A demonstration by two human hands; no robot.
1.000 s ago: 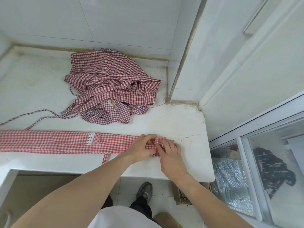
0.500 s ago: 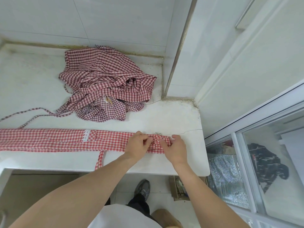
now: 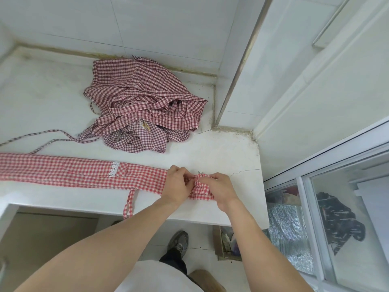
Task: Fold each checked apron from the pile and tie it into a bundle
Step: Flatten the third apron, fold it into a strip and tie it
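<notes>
A red-and-white checked apron [image 3: 69, 172], folded into a long narrow strip with a white lace trim, lies along the front of the white counter [image 3: 223, 157]. Its right end is bunched into a small roll between my hands. My left hand [image 3: 176, 183] pinches the roll from the left and my right hand [image 3: 219, 188] grips it from the right. One apron strap [image 3: 129, 204] hangs over the counter's front edge. A pile of crumpled checked aprons [image 3: 145, 108] sits behind, near the wall corner.
Thin ties [image 3: 46, 137] trail left from the pile across the counter. A tiled wall rises behind, a metal-edged white panel [image 3: 242, 62] stands at the right. Glass sliding panels [image 3: 341, 218] are at lower right. My shoe [image 3: 179, 242] and a cardboard box [image 3: 225, 243] are on the floor below.
The rolled end has grown thicker and both hands have closed in on it. The camera view shifted slightly; the pile has not moved.
</notes>
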